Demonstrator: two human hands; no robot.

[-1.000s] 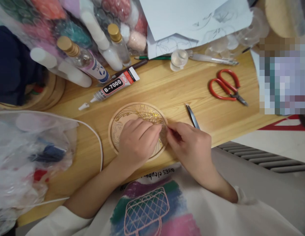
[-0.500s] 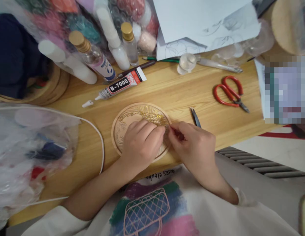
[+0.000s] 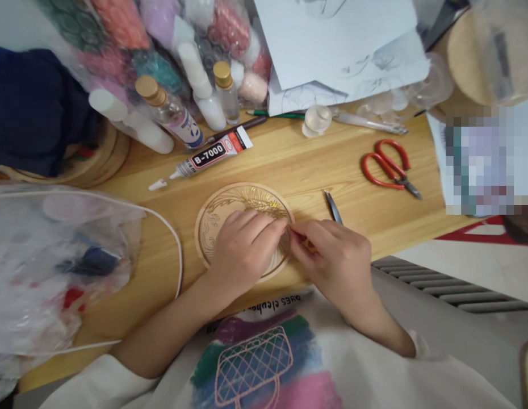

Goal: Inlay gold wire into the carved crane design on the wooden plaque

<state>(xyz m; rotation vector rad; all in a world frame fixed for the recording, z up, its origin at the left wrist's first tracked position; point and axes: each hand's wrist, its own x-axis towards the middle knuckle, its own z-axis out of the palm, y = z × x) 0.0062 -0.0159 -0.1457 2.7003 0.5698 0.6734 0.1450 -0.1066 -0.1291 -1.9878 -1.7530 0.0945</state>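
A round wooden plaque (image 3: pixel 223 200) with a raised rim lies on the table, its face carrying drawn lines and gold wire-like relief along the top. Over its lower middle rests my left hand (image 3: pixel 247 241), fingers curled and pinched towards the right rim; whatever is in them is hidden. My right hand (image 3: pixel 332 247) is at the plaque's right edge, thumb and forefinger pinched close to the left fingertips. Something too small to make out may be between them. Just beyond my right hand lie dark tweezers (image 3: pixel 332 207), touched by neither hand as far as I can see.
Red-handled pliers (image 3: pixel 387 167) lie to the right. Behind the plaque are a B-7000 glue tube (image 3: pixel 213 154), its white cap (image 3: pixel 157 184), a corked bottle (image 3: pixel 174 116) and a small clear pot (image 3: pixel 317 120). Drawn papers (image 3: pixel 344 45) lie at the back, a plastic bag (image 3: pixel 55 267) at left.
The camera view has shifted slightly, so the tabletop things appear a little displaced. Both hands keep their pinched pose at the plaque, the right fingertips slightly nearer the left.
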